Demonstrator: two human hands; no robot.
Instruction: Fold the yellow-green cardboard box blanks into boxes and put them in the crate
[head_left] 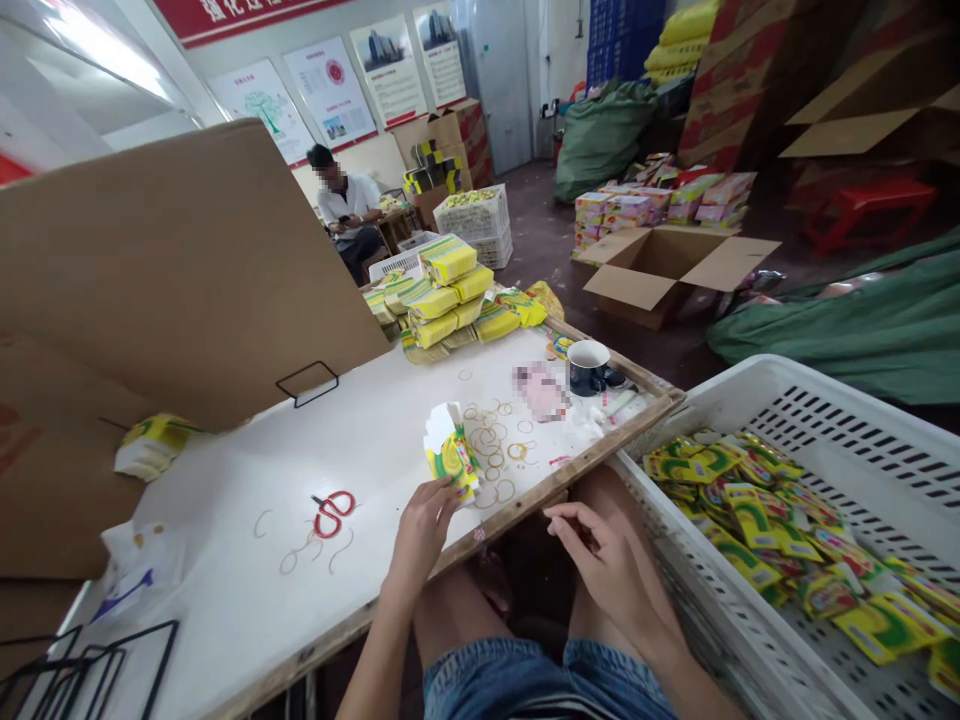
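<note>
On the white tabletop, a small fanned bundle of yellow-green printed paper packets [454, 458] with white ends lies in front of me. My left hand [427, 520] grips its near edge, fingers closed over the side. My right hand [596, 555] is above my lap, just off the table's wooden edge. Its thumb and index tips come close together and the other fingers curl in; anything between them is too small to make out. Loose rubber bands [491, 448] lie right beside the bundle. Red-handled scissors [334, 513] rest further left among more bands.
Stacked yellow packet bundles [448, 300] stand at the table's far end. A dark mug [587, 368] sits near the right corner. At my right is a white crate [750, 385] with many yellow sachets [757, 515]. A tall cardboard sheet [187, 260] borders the left. A person [349, 205] sits behind.
</note>
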